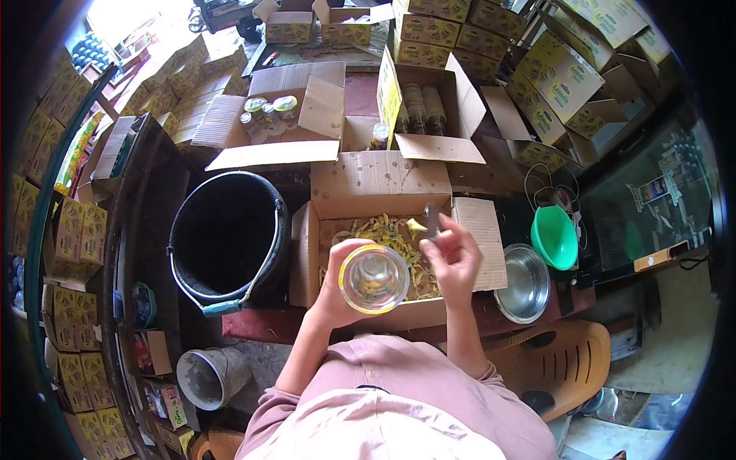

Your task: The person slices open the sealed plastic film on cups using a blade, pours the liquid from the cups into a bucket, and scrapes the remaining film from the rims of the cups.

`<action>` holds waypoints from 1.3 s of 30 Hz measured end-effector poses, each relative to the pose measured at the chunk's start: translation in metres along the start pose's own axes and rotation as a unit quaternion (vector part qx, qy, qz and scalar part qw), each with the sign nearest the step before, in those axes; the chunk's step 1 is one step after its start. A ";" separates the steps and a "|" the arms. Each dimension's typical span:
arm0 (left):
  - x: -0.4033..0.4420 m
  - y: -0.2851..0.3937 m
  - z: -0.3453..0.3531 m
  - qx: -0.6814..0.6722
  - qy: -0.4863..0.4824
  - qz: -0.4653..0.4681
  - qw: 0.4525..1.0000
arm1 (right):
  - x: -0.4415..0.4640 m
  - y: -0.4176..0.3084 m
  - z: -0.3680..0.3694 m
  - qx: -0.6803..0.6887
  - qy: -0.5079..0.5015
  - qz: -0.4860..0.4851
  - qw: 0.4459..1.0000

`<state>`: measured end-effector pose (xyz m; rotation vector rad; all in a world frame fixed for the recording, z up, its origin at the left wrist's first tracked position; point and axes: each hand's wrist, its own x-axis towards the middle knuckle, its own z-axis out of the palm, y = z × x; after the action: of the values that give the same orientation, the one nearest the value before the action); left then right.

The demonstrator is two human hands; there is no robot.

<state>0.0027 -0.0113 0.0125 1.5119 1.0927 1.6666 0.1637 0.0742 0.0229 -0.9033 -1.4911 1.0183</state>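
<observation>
My left hand (335, 287) is wrapped round a clear round container (373, 278) with a yellow rim, its round face turned up toward me. To its right my right hand (454, 257) pinches a dark flat tool (432, 222), too blurred to name. A small yellow piece (416, 225) shows at the tool's left side. Both hands are above an open cardboard box (379, 180). Many yellow-green strips (389, 231) lie on the bottom of that box. The container and my left hand hide part of them.
A black bucket (228, 238) stands left of the box. On the right are a green bowl (554, 238) and a metal bowl (523, 285). Behind, open cartons (295, 146) hold lidded cups (284, 107). A grey bucket (207, 378) stands lower left, an orange chair (567, 360) lower right.
</observation>
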 end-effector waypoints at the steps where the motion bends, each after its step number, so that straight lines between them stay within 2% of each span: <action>1: 0.001 0.000 -0.001 0.038 0.004 0.031 0.999 | 0.005 0.009 -0.004 -0.055 -0.062 0.043 0.996; 2: 0.004 0.001 -0.004 0.075 0.007 0.062 0.995 | 0.006 0.021 -0.012 -0.276 -0.201 0.069 0.937; 3: 0.007 0.001 -0.006 0.114 0.011 0.094 0.989 | -0.003 0.035 -0.013 -0.553 -0.254 0.067 0.791; 5: 0.010 0.003 -0.009 0.119 0.015 0.099 0.988 | -0.008 0.053 -0.017 -0.444 -0.264 0.102 0.850; 10: 0.002 0.000 -0.013 0.111 0.032 0.067 0.991 | -0.012 0.055 -0.021 -0.321 -0.198 0.108 0.920; 13: 0.001 0.009 -0.015 0.091 -0.001 -0.027 0.995 | -0.013 0.046 -0.027 -0.219 -0.160 0.108 0.957; 15: 0.004 0.013 -0.024 0.075 -0.089 -0.045 0.992 | -0.013 0.041 -0.029 -0.178 -0.118 0.075 0.974; 17: 0.011 0.016 -0.029 0.011 -0.193 -0.096 0.977 | -0.006 0.026 -0.032 -0.274 -0.131 -0.023 0.952; 19: 0.012 0.015 -0.026 0.073 -0.223 -0.122 0.964 | 0.002 0.004 -0.034 -0.403 -0.175 -0.100 0.893; 20: 0.013 0.017 -0.025 0.116 -0.238 -0.132 0.955 | 0.002 0.000 -0.031 -0.465 -0.213 -0.105 0.853; 26: 0.013 0.016 -0.017 0.347 -0.301 -0.100 0.883 | -0.002 0.001 -0.015 -0.546 -0.363 -0.264 0.707; 30: 0.023 0.028 -0.017 0.325 -0.308 -0.150 0.881 | 0.008 0.033 -0.022 -0.599 -0.360 -0.185 0.690; 33: 0.020 0.023 -0.019 0.309 -0.286 -0.155 0.893 | 0.010 0.039 -0.029 -0.567 -0.355 -0.170 0.724; 38: 0.023 0.015 -0.024 0.283 -0.262 -0.182 0.905 | 0.009 0.041 -0.032 -0.452 -0.289 -0.088 0.839; 39: 0.022 0.010 -0.025 0.264 -0.232 -0.152 0.924 | 0.006 0.047 -0.032 -0.462 -0.299 -0.072 0.832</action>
<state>-0.0246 -0.0006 0.0319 1.8207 1.4760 0.7681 0.1956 0.1004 -0.0166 -1.1411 -2.6543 0.4150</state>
